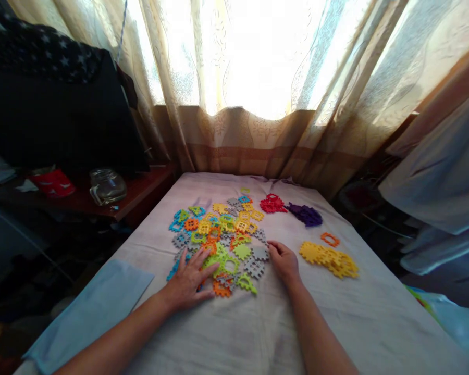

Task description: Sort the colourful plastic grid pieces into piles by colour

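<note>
A mixed pile of notched plastic building tiles in grey, blue, green, orange and yellow lies mid-table. My left hand [189, 279] rests on its near left part with fingers spread, touching green tiles [222, 259] and orange ones. At the pile's right edge is my right hand [284, 262], fingers curled with thumb and forefinger together. Its fingertips are close to a grey tile [260, 253]; what they hold, if anything, is hidden. Right of this hand lies a cluster of yellow tiles [329, 259], with an orange ring-shaped tile [330, 239] just behind it.
Red tiles [272, 203] and dark purple tiles [305, 214] form separate piles at the back right. A light blue cloth [96, 307] lies at the table's left edge. On a side desk stand a glass jar [107, 186], a red container [52, 182] and a dark screen [58, 120]. Curtains hang behind.
</note>
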